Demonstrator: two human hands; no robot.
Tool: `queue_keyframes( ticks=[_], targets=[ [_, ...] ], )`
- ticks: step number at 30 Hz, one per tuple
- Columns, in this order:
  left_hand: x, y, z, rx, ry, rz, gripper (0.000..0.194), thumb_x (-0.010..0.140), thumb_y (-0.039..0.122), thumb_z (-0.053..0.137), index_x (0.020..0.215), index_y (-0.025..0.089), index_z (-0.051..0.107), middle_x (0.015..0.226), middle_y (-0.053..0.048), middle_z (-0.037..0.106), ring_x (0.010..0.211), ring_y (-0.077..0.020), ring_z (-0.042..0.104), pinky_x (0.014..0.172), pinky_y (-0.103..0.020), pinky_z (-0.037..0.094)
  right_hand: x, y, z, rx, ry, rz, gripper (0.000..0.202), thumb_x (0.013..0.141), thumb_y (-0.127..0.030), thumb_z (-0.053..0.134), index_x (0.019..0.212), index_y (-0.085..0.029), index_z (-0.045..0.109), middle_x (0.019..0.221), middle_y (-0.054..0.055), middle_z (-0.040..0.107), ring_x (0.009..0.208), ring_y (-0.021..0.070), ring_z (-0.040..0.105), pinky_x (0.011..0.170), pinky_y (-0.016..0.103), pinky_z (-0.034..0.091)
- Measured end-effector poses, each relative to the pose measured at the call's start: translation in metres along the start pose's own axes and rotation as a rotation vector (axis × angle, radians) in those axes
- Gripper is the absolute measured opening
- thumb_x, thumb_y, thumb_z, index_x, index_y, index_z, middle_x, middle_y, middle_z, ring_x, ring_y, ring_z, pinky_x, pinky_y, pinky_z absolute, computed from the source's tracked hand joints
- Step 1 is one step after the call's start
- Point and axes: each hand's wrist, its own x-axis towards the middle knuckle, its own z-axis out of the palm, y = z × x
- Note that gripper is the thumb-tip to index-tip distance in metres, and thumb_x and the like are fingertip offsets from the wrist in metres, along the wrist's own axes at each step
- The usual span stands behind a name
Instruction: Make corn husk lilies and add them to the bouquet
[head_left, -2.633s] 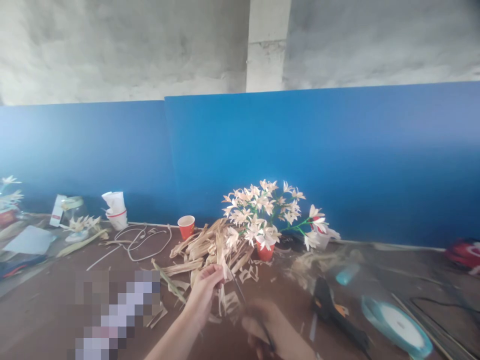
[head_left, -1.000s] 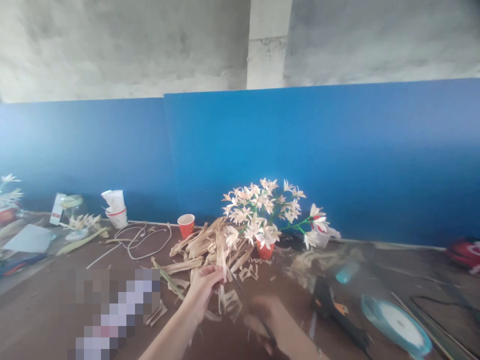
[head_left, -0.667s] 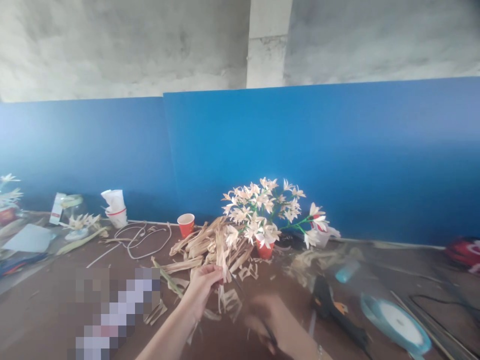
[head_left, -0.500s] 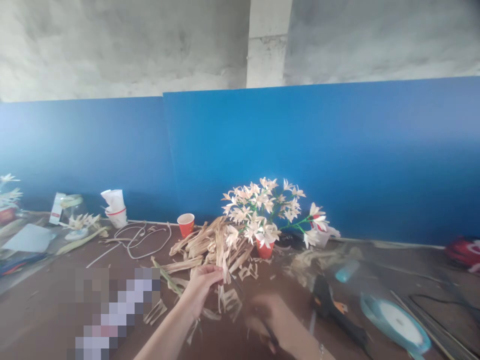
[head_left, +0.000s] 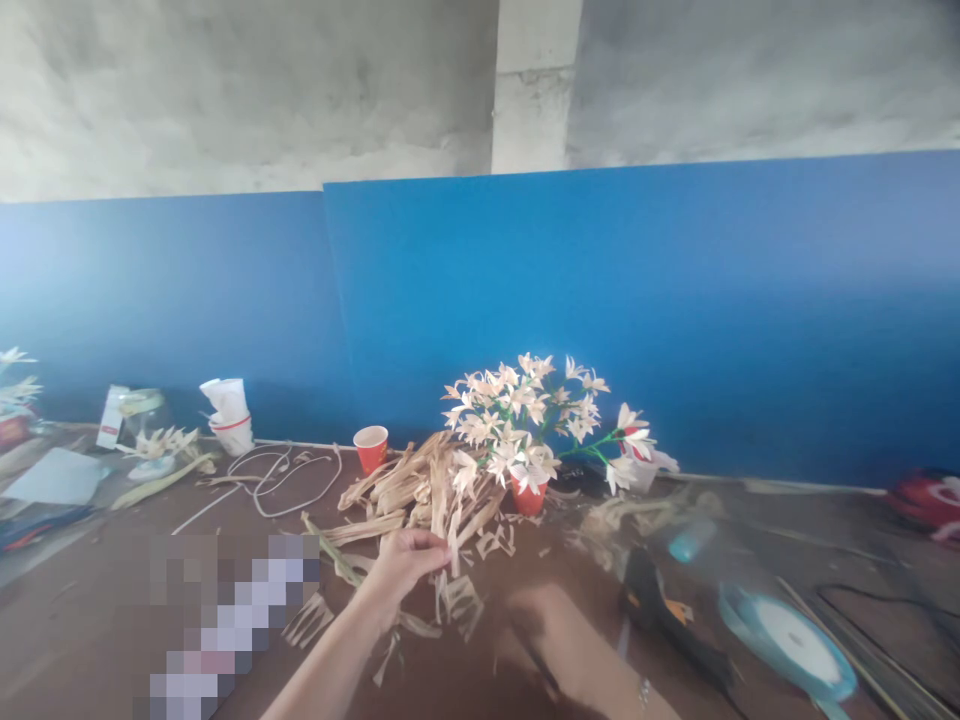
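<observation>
My left hand (head_left: pixel 411 565) pinches a pale strip of dried corn husk (head_left: pixel 454 530) between thumb and fingers. My right hand (head_left: pixel 551 640), smeared by motion, is closed around dark-handled scissors (head_left: pixel 546 672), low and to the right of the strip. Where the blades lie is blurred. Beneath and beside the left hand are cut husk scraps (head_left: pixel 461 603). Just behind it, a heap of dried husks (head_left: pixel 412 490) spreads over the brown table (head_left: pixel 450 685). Cream husk flowers on green stems (head_left: pixel 517 420) stand in a red paper cup (head_left: pixel 529 497) beyond the hands.
A dark glue gun (head_left: pixel 667 620) and a ribbon roll (head_left: pixel 795 640) lie at the right. Another red cup (head_left: pixel 371 450), a white cable (head_left: pixel 289 490) and a stuffed white cup (head_left: pixel 232 425) stand or lie toward the blue partition (head_left: pixel 562 270). A glass jar (head_left: pixel 144 415) is farther left.
My right hand has shifted slightly right, and the scissors have come away from the husk strip. My left hand stays in nearly the same place, still pinching the strip.
</observation>
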Motion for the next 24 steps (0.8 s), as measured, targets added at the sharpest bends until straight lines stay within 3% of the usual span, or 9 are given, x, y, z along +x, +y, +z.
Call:
queue_keyframes(
  ticks=[5, 13, 24],
  targets=[
    [-0.0023, 0.0055, 0.0011, 0.022, -0.014, 0.035, 0.006, 0.056, 0.021, 0.065, 0.055, 0.015, 0.066, 0.051, 0.001, 0.061, 0.05, -0.0117, 0.049, 0.055, -0.024, 0.034, -0.0017, 0.0012, 0.0009, 0.059, 0.006, 0.034, 0.022, 0.068, -0.035, 0.063, 0.074, -0.015, 0.068, 0.05, -0.002, 0.059, 0.044, 0.0104, 0.048, 0.044, 0.02, 0.036],
    [0.0, 0.0023, -0.0024, 0.107, -0.03, 0.03, 0.009, 0.056, 0.018, 0.06, 0.05, 0.015, 0.067, 0.047, 0.0, 0.059, 0.049, -0.0125, 0.048, 0.055, -0.025, 0.033, 0.0024, 0.0036, 0.0001, -0.1, 0.038, -0.07, 0.014, 0.068, -0.027, 0.06, 0.064, -0.014, 0.066, 0.053, -0.001, 0.06, 0.052, 0.0112, 0.051, 0.048, 0.019, 0.036],
    [0.0035, -0.0003, -0.0041, 0.167, -0.03, 0.01, 0.007, 0.054, 0.017, 0.062, 0.053, 0.014, 0.068, 0.047, 0.0, 0.06, 0.048, -0.0122, 0.049, 0.055, -0.025, 0.034, -0.0023, -0.003, -0.001, -0.217, 0.052, -0.068, 0.017, 0.071, -0.023, 0.056, 0.059, -0.015, 0.064, 0.052, -0.002, 0.059, 0.047, 0.0101, 0.048, 0.046, 0.02, 0.032]
  ],
)
